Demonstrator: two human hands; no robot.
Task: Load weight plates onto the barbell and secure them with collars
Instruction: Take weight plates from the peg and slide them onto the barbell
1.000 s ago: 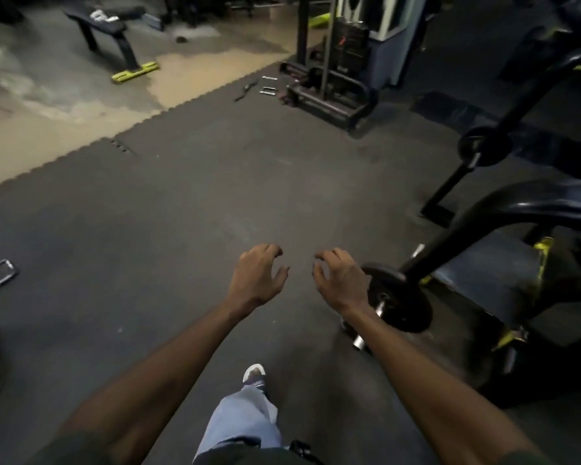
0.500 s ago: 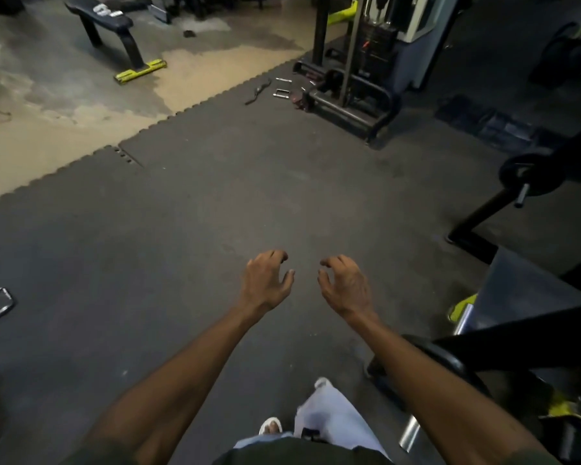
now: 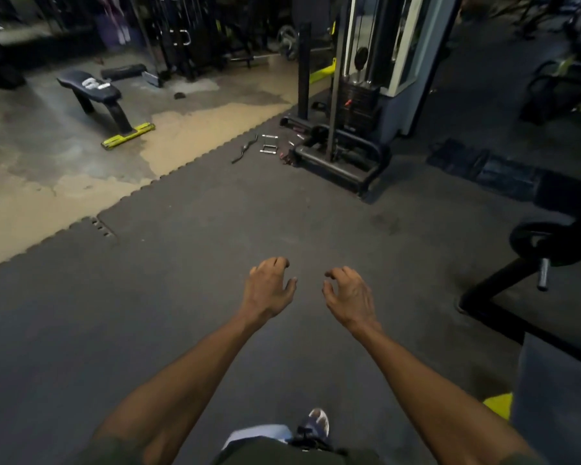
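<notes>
Both hands empty: left hand and right hand held out over the rubber floor, fingers loosely curled, nothing in them. A weight plate sits on a sleeve at 3 o'clock, well apart from the hands; barbell shaft and collars can't be made out, more plates maybe far at 12 o'clock, too dim. Risk: tripping on the machine frame at 3 o'clock or loose cable handles at 12 o'clock in this low light.

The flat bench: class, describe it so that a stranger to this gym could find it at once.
Start at the bare concrete floor beyond the dark rubber mats, on the far left. The flat bench stands there alone, with a black pad, and unlike the tall cable machine nearby it is low with a bright yellow foot.
</notes>
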